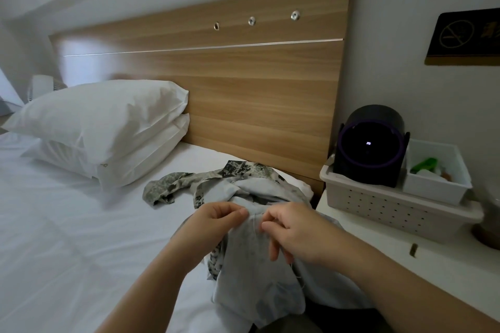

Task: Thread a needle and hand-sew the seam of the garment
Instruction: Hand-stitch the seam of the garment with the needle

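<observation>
A garment (243, 265) in camouflage print, turned to show its pale grey inside, lies bunched on the white bed (67, 224) and over my lap. My left hand (216, 220) pinches a fold of the grey fabric at its upper edge. My right hand (292, 230) sits just to the right of it, thumb and forefinger pinched together at the same edge. A thin white thread (255, 220) runs down the cloth between the two hands. The needle itself is too small to make out.
Two white pillows (102, 127) are stacked at the left against a wooden headboard (243, 94). On the white bedside table (405, 259) at the right stands a perforated tray (378, 205) with a black round device (370, 146) and a small white bin (433, 186).
</observation>
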The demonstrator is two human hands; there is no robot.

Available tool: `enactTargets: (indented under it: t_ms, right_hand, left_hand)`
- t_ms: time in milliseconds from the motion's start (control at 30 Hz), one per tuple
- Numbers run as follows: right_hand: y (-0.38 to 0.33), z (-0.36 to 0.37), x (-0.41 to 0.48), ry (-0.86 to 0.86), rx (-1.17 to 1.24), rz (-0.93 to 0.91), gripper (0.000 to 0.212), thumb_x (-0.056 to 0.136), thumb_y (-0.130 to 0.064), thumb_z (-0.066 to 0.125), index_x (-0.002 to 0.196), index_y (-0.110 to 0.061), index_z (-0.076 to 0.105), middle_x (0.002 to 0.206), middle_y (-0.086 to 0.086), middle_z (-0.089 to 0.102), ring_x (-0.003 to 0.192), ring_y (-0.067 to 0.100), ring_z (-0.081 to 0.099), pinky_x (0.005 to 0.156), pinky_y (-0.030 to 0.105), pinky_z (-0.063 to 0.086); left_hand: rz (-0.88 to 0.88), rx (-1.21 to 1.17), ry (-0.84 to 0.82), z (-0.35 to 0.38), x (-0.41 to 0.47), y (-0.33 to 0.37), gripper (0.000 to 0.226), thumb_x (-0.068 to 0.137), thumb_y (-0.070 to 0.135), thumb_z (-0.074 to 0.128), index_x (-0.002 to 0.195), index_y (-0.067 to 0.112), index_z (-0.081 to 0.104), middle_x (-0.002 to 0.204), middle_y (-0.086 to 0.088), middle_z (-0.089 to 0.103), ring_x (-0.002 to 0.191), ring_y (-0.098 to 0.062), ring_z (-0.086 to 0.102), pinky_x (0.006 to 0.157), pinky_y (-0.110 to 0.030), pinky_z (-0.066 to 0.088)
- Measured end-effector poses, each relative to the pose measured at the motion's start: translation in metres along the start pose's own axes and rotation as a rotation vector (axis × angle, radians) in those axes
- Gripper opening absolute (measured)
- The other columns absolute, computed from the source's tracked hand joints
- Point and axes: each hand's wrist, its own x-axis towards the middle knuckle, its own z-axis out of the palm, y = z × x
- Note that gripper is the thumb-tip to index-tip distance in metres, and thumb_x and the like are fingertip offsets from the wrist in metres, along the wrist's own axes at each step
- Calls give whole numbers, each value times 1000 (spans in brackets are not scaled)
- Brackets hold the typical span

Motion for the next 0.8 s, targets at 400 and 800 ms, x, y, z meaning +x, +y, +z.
enactTargets:
  t_ms: [400, 800]
  right_hand:
    - [0, 5, 4, 4, -27, 71, 19, 100, -30, 41, 89, -25, 57, 67, -6, 71, 44, 1, 55, 55, 21, 49]
    - [2, 9, 12, 41, -62, 93, 24, 97, -25, 38, 82, -18, 55, 63, -7, 71, 43, 3, 55, 52, 21, 48]
  left_hand:
    - [45, 65, 51, 4, -7, 7, 15, 90, 33, 63, 85, 28, 76, 87, -10, 73, 78, -19, 61, 87, -46, 50]
    - [508, 514, 371, 23, -13, 10, 14, 83, 11, 72, 83, 24, 76, 72, 20, 67, 76, 2, 62, 67, -7, 44]
